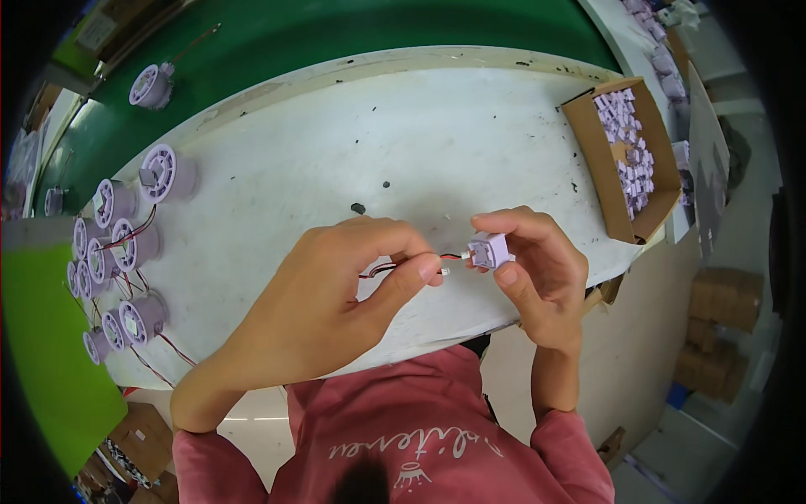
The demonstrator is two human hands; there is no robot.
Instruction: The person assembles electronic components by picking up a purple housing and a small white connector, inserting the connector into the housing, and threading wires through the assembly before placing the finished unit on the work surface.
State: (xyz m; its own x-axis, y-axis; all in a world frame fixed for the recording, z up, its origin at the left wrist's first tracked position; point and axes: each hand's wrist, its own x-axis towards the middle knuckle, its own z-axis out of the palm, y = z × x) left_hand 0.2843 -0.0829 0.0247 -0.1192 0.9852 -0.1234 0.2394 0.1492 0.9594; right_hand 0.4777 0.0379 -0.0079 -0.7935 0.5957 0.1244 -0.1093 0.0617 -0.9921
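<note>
Over the near middle of the white worktop (pixel 453 134), my left hand (pixel 344 290) pinches thin red and black wires (pixel 452 255) between thumb and fingertips. A small white connector (pixel 446 271) pokes out by the thumb. The wires run to a small lilac plastic housing (pixel 489 250), which the thumb and fingers of my right hand (pixel 546 273) grip. White fittings show at the housing's left side and lower right. Whether the wire end is fully seated inside it, I cannot tell.
Several round lilac fan-like units (pixel 168 174) with trailing wires stand at the left of the worktop. Another unit (pixel 151 86) sits on the green surface (pixel 420 23) beyond. An open cardboard box (pixel 617 202) of small lilac parts stands at the right edge. Dark specks dot the worktop.
</note>
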